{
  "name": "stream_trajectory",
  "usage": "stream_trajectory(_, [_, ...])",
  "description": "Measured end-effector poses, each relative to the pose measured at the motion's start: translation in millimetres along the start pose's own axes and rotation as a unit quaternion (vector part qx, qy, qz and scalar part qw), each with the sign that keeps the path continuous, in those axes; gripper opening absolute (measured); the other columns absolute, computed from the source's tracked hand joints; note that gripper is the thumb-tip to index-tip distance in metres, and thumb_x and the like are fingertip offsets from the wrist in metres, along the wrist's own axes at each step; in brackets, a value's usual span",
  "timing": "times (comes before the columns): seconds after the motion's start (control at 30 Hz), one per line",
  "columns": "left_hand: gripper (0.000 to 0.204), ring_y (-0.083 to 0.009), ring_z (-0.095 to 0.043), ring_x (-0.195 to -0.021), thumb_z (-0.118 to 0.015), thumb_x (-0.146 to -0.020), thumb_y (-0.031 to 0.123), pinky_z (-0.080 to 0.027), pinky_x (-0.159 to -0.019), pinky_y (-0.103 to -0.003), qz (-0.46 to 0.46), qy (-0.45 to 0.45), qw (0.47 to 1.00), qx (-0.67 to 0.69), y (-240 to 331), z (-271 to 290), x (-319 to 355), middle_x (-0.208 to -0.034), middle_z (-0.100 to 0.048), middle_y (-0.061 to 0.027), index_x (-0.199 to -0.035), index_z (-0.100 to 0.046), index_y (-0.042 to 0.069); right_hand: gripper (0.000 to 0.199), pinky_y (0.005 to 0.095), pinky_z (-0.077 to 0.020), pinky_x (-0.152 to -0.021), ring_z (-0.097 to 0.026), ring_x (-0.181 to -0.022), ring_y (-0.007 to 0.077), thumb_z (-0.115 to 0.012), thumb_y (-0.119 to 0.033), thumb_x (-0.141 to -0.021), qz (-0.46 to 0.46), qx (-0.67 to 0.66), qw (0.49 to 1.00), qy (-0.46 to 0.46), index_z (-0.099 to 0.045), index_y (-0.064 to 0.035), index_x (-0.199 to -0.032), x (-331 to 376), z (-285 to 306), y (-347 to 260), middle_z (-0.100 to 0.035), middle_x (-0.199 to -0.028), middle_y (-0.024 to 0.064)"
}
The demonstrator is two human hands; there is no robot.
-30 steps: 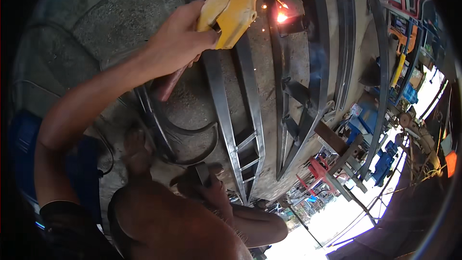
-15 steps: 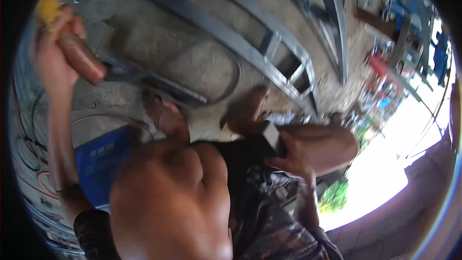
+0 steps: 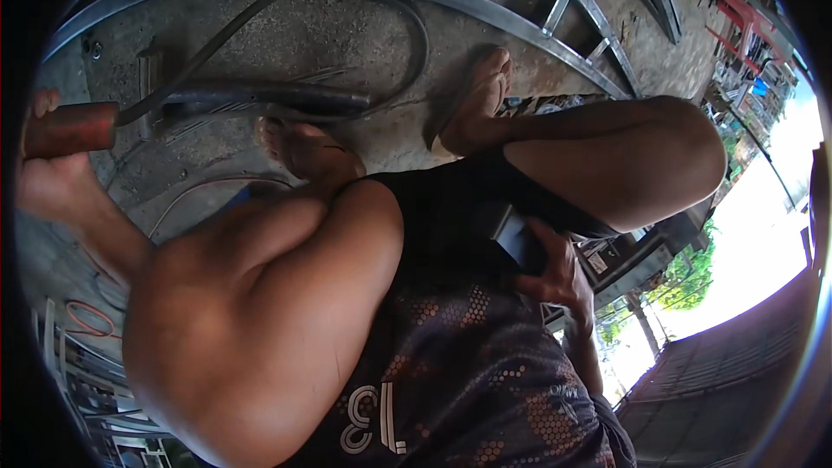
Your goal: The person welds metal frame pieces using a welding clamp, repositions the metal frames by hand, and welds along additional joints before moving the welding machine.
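Gripping a reddish-brown handle (image 3: 71,128) at the far left edge, the left hand (image 3: 43,175) has its fingers wrapped around it, above the concrete floor (image 3: 347,35). The right hand (image 3: 555,273) rests near the knee, fingers curled on a dark flat object (image 3: 517,241).

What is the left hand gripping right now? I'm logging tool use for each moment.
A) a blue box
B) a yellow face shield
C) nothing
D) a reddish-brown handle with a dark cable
D: the left hand at the picture's left edge is closed around the reddish-brown handle, from which a dark cable runs across the concrete floor.
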State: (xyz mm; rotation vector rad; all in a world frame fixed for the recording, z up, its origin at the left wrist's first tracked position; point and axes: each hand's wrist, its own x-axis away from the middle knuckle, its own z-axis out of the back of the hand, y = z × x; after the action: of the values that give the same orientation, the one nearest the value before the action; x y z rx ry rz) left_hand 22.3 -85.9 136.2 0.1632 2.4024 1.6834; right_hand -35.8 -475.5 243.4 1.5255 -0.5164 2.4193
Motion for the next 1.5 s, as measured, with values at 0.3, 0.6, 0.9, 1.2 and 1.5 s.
stream_trajectory(0.3, [0.021,-0.0219,-0.057,-0.072,-0.06,-0.089,0.008,-0.046,-0.074,-0.038,-0.018,-0.022,0.999,-0.015,21.4,-26.6,7.7,-0.084,-0.058,-0.0103,-0.106,-0.059,-0.004,0.078,0.0442,-0.0519,-0.092,-0.066,-0.105,0.0411,-0.078,-0.023,-0.059,0.142,0.032,0.985,-0.094,-0.056,-0.0017,-0.13,-12.4,21.4,-4.5,-0.068,-0.112,0.0239])
stream_trajectory(0.6, [0.017,-0.025,-0.056,-0.076,-0.057,-0.089,0.009,-0.046,-0.079,-0.042,0.002,0.326,0.945,-0.022,2.1,74.8,-9.6,-0.084,-0.056,-0.0117,-0.101,-0.059,-0.004,0.082,0.0422,-0.0504,-0.096,-0.067,-0.107,0.0374,-0.082,-0.019,-0.059,0.161,-0.1,0.982,-0.006,-0.055,-0.0015,-0.134,-11.0,7.8,25.7,-0.068,-0.117,0.0227])
stream_trajectory(0.9, [0.016,-0.028,-0.055,-0.079,-0.054,-0.09,0.009,-0.046,-0.085,-0.045,-0.031,0.441,0.896,0.044,-3.1,187.5,-13.2,-0.083,-0.055,-0.0131,-0.095,-0.059,-0.005,0.072,0.0396,-0.0541,-0.092,-0.068,-0.107,0.0379,-0.08,-0.012,-0.061,0.206,-0.027,0.968,-0.143,-0.06,-0.002,-0.129,-15.9,21.0,8.5,-0.068,-0.117,0.023])
stream_trajectory(1.2, [0.014,-0.0306,-0.054,-0.081,-0.053,-0.09,0.008,-0.046,-0.083,-0.047,-0.056,0.397,0.913,0.073,8.0,157.1,-28.4,-0.083,-0.051,-0.0153,-0.093,-0.054,-0.006,0.078,0.0454,-0.0586,-0.07,-0.07,-0.079,0.0372,-0.078,-0.013,-0.066,0.254,0.244,0.929,-0.115,-0.05,-0.0052,-0.139,-7.3,21.2,-42.6,-0.062,-0.113,0.0255])
stream_trajectory(1.5, [0.021,-0.0343,-0.056,-0.084,-0.058,-0.086,0.011,-0.05,-0.088,-0.046,-0.106,0.443,0.887,0.082,-1.6,129.6,-35.9,-0.092,-0.054,-0.019,-0.095,-0.054,-0.008,0.074,0.0386,-0.056,-0.055,-0.069,-0.071,0.0316,-0.07,-0.022,-0.083,0.299,0.308,0.897,-0.109,-0.038,-0.0052,-0.147,-20.7,6.7,-47.5,-0.051,-0.124,0.0253])
